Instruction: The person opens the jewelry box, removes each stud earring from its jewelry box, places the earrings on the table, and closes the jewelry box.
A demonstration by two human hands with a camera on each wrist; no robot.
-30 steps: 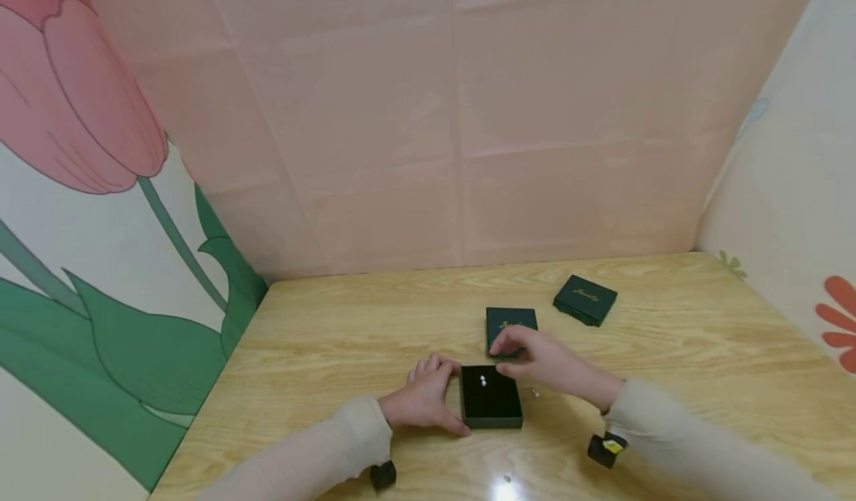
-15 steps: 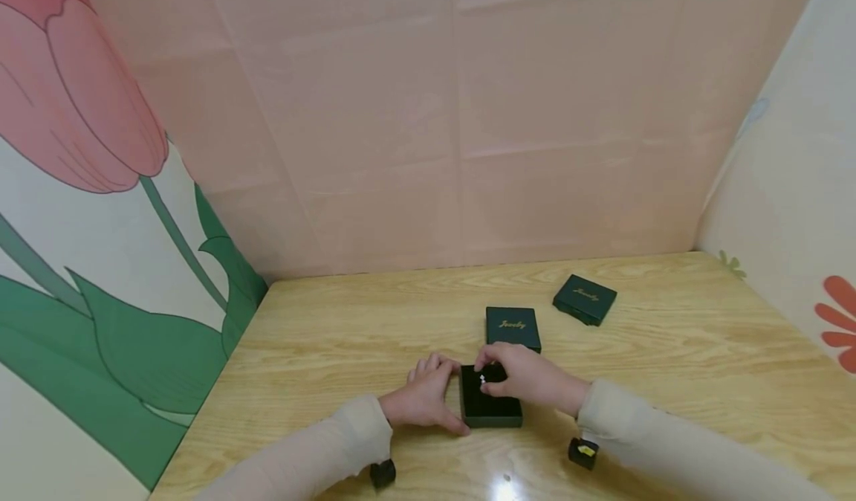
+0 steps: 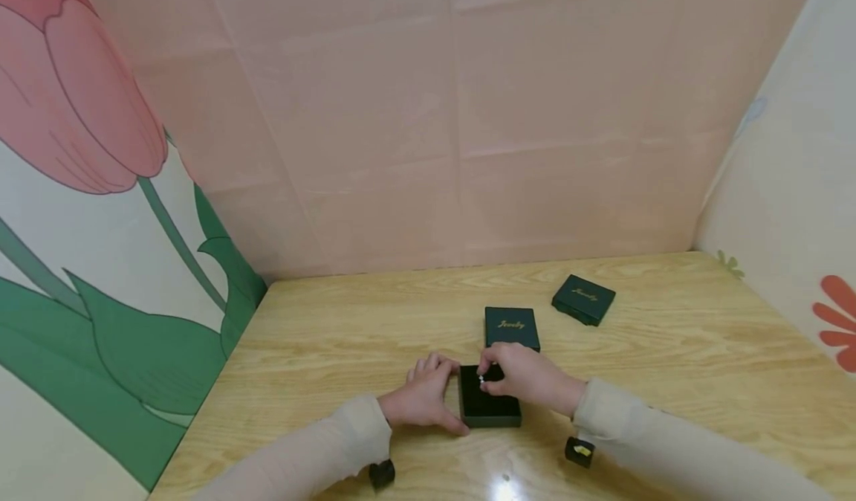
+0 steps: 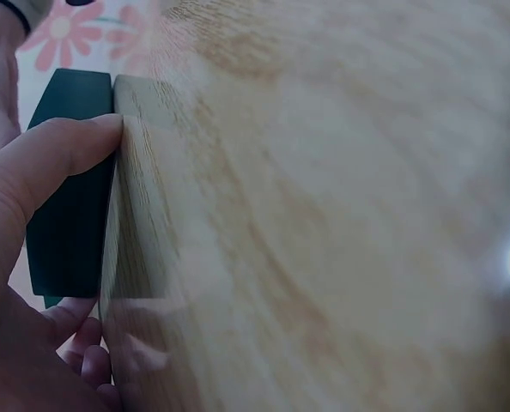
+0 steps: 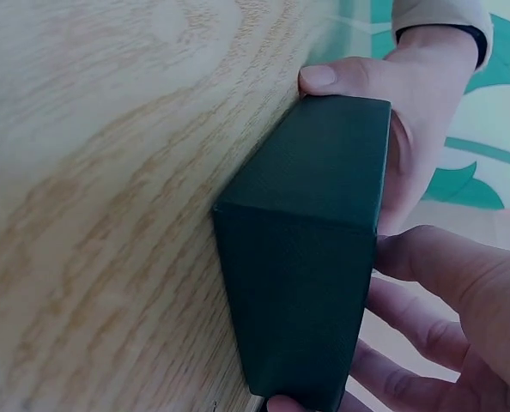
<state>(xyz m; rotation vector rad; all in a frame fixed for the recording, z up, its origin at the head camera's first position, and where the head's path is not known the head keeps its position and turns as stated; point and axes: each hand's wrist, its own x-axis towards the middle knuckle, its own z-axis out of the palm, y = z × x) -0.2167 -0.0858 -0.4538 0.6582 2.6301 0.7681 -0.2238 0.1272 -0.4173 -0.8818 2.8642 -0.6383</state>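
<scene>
Open box (image 3: 491,421), left hand (image 3: 420,398) gripping its left side, right hand (image 3: 528,375) pinching shiny trinket (image 3: 481,379) over it, green "Jewelry" boxes (image 3: 511,328) behind it, lettering in head view only

We've got a wood-grain table (image 3: 334,322), pale yellow-brown, surface shiny enough to throw a bright glare spot (image 3: 504,490) near the front. Sitting flat on it, a bit right of centre: an open box (image 3: 491,421), dark green outside, black inside, roughly square to the table. Just behind that, a dark green lettered piece (image 3: 511,326), gold script face up, near edge partly hidden; we can't tell if it touches the open box. Farther back and right, apart from both, we see a second lettered piece (image 3: 584,299), same green and gold, lying turned at an angle. Lid or whole box, we can't tell for either lettered one.
</scene>
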